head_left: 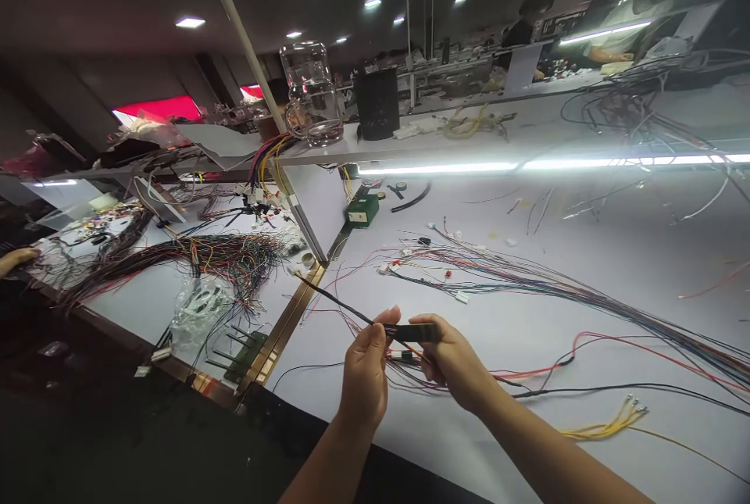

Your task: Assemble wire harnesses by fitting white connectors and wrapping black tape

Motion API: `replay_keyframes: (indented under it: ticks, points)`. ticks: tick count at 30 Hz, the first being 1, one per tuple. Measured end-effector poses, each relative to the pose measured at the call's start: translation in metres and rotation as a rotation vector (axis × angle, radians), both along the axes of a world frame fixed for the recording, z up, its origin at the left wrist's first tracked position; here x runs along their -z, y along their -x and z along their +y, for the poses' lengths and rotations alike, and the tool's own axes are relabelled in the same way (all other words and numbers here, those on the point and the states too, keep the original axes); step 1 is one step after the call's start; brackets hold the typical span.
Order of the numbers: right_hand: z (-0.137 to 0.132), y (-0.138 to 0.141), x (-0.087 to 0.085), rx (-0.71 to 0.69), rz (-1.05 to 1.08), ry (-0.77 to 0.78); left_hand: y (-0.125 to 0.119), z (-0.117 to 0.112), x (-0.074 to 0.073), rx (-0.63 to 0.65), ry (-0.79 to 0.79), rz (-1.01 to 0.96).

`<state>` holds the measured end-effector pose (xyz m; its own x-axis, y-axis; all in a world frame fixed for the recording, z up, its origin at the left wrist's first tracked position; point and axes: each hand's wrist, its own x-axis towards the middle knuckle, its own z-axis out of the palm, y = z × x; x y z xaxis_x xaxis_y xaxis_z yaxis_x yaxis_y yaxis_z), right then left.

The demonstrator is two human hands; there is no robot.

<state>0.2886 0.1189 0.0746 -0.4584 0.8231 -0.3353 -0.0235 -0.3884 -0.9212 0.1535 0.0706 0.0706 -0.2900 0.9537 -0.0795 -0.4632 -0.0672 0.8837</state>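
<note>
My left hand (366,367) is closed, with thumb and fingers pinching a thin black-wrapped wire harness (340,302). The harness runs up and left to a small pale connector (296,273) at its end. My right hand (454,363) is closed on a wide, flat black strip that looks like tape (413,332). The strip stretches between both hands and meets the harness at the left fingertips. Just below the hands, a white and black connector (404,356) lies among loose wires. Some fingertips are hidden behind the strip.
Long wire bundles (562,293) cross the white bench to the right. Yellow wires (609,424) lie near the front edge. A green box (363,211) stands at the back by the divider (313,207). Left of it are a large wire pile (205,254) and a pegged green block (246,355).
</note>
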Motion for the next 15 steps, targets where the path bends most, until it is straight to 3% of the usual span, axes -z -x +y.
replay_keyframes:
  ticks: [4, 7, 10, 13, 15]
  points:
    - [0.015, -0.018, -0.001, -0.322, -0.047, 0.146, 0.022, 0.000, -0.010, 0.177, -0.183, 0.318]
    - [0.018, -0.030, -0.007, -0.380, -0.052, 0.030, 0.035, 0.003, -0.022, 0.233, -0.228, 0.681]
    - [0.012, -0.033, -0.011, -0.287, -0.042, -0.395, 0.035, 0.006, -0.031, 0.070, -0.149, 0.785]
    - [0.000, -0.026, -0.009, -0.285, -0.146, -0.918, 0.026, 0.007, -0.033, -0.035, -0.042, 0.683]
    - [-0.007, -0.020, -0.006, -0.294, -0.256, -1.109, 0.020, 0.007, -0.030, -0.038, 0.008, 0.596]
